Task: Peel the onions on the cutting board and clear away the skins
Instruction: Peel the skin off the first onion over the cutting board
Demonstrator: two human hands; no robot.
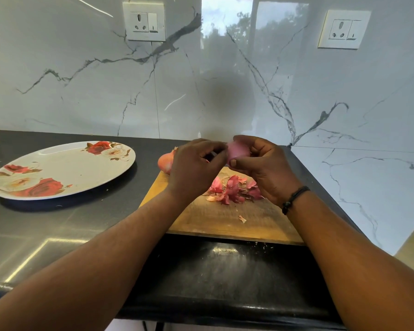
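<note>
We hold a peeled purple onion (pixel 239 151) in the air above the far edge of the wooden cutting board (pixel 215 219), both hands meeting on it. Our right hand (pixel 263 167) cups the onion from the right, fingers curled over its top and the thumb pressed against its lower side, so the grip is closed round it. Our left hand (pixel 196 164) comes in from the left with its fingers bent in toward the onion's left end; the fingertips are turned away from us, and we cannot tell whether they pinch a strip of skin or only touch the bulb. A dark band (pixel 294 199) sits on our right wrist.

Behind our left hand, at the board's far left corner, a second onion (pixel 166 161) still in its orange-brown skin rests partly hidden by that hand. On the board just below our hands lies a loose heap of pink and reddish onion skins (pixel 233 191), and a single small scrap (pixel 242 219) lies apart from the heap, nearer the board's front edge.

The board lies on a dark countertop (pixel 58 230). Well to the left of the board stands a round white plate (pixel 62 169) printed with red roses. Behind the board rises a white marble-patterned wall (pixel 81 91) carrying two switched sockets.
</note>
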